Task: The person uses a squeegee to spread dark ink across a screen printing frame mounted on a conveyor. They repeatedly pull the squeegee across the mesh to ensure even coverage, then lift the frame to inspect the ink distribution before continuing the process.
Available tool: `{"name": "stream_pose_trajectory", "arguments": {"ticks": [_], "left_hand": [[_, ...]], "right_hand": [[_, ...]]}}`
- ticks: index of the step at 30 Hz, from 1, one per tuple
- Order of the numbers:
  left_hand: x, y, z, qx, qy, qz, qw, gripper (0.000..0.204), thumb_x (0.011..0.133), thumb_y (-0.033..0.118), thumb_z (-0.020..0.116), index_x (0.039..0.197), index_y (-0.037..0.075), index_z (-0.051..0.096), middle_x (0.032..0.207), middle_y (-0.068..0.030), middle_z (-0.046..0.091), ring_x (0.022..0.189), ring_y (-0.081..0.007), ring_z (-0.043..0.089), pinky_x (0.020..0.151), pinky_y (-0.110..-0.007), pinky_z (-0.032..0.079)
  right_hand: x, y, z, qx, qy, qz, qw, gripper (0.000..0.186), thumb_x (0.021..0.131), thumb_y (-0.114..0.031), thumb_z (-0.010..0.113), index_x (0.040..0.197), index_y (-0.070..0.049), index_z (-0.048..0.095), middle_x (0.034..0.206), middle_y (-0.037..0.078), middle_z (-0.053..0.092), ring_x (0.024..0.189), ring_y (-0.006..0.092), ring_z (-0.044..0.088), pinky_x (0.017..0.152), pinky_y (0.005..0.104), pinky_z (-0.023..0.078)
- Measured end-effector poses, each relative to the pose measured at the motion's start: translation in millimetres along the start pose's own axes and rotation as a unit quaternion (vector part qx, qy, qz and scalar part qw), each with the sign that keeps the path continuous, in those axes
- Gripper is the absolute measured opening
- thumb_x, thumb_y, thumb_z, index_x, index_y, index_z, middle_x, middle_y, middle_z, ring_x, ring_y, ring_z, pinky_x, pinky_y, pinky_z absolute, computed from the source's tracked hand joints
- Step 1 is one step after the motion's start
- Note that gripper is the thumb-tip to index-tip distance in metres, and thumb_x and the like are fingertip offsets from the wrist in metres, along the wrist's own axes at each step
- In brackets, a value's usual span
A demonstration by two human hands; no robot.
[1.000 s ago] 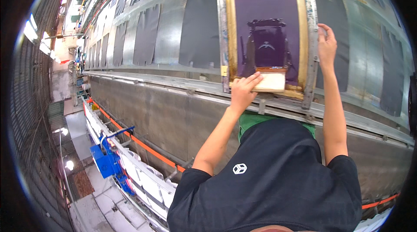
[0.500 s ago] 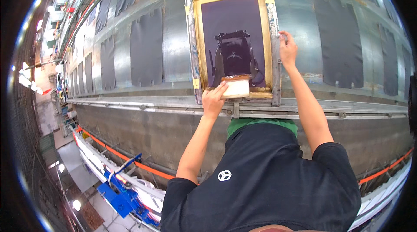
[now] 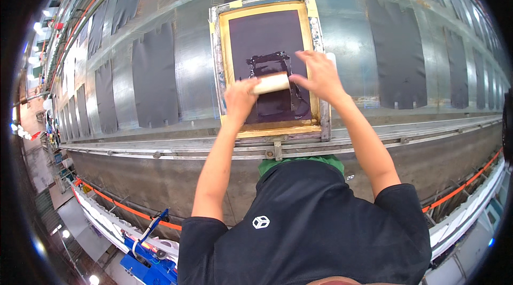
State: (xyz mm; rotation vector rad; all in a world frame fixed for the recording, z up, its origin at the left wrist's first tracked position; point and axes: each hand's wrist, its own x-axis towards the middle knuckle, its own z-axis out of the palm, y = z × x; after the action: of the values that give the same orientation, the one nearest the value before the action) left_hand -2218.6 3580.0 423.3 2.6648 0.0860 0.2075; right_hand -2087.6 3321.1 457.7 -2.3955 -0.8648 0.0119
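Observation:
A screen printing frame (image 3: pixel 215 44) with a yellow-taped inner border lies on the long metal table. Thick dark ink (image 3: pixel 275 57) is smeared over its purple-black mesh. My left hand (image 3: pixel 240 97) grips the left end of a pale squeegee (image 3: pixel 272 83), which sits crosswise over the lower half of the mesh, partly blurred. My right hand (image 3: pixel 322 77) hovers above the frame's right side with its fingers spread. Its thumb comes close to the squeegee's right end; I cannot tell whether they touch.
Dark fabric pieces (image 3: pixel 155 74) lie flat along the table on both sides, among them a large panel (image 3: pixel 395 52) at right. A metal rail (image 3: pixel 363 134) with small clamps runs along the near edge. Blue equipment (image 3: pixel 140 270) stands at the lower left.
My left hand has moved the squeegee away from me, from the frame's near edge up onto the mesh. My right hand has left the frame's right edge and spread open near the squeegee.

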Motion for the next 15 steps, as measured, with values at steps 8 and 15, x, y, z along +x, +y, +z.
{"name": "stream_pose_trajectory", "arguments": {"ticks": [8,15], "left_hand": [[32,0,7,-0.014,-0.014,-0.007,1.0,0.036,0.074,0.002,0.073,0.105,0.019,0.08,0.108,-0.0012,0.076,0.097,-0.0226,0.072,0.084,-0.037,0.055],[-46,23,-5,0.022,-0.051,-0.012,0.998,0.051,0.069,-0.009,0.067,0.107,0.023,0.079,0.115,0.0053,0.076,0.1,-0.014,0.071,0.075,-0.036,0.048]], "right_hand": [[-9,-13,48,-0.021,-0.048,0.0,0.999,0.049,0.072,-0.014,0.081,0.119,-0.013,0.07,0.118,0.0,0.067,0.109,0.0261,0.058,0.094,0.0421,0.047],[-81,-48,44,-0.006,-0.062,0.02,0.998,0.05,0.071,-0.01,0.079,0.119,-0.014,0.07,0.119,0.0,0.068,0.108,0.0248,0.059,0.091,0.0422,0.047]]}}
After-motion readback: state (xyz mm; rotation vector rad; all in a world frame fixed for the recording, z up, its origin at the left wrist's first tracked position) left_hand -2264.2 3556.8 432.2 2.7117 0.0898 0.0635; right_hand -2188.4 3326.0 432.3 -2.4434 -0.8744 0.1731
